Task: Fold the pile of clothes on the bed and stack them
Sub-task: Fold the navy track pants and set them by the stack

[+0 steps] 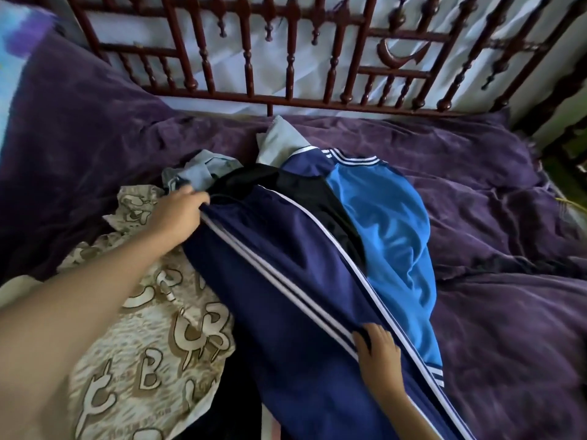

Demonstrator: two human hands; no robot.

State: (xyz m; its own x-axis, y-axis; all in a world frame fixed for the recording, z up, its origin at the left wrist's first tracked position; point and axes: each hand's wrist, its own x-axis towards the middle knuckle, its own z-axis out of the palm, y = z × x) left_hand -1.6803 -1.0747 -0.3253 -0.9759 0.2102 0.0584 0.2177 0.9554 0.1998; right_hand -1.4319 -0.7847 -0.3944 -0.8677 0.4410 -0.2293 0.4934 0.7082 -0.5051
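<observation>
A navy garment with white side stripes [286, 281] stretches diagonally across the purple bed. My left hand [178, 211] grips its far upper edge. Lower down, my right hand [378, 347] pinches the striped seam. Under the navy cloth lie a bright blue jersey with striped cuffs [387, 223] and a black piece [286, 185]. A beige patterned garment [152, 354] lies crumpled at the left, below my left arm. A pale blue-grey garment [200, 169] sits bunched just beyond my left hand, and a white cloth [279, 141] pokes out behind the pile.
A purple bedcover [495, 249] spreads wide to the right of the pile. A dark red wooden headboard [286, 71] runs along the far side. A purple pillow [70, 115] rises at the far left.
</observation>
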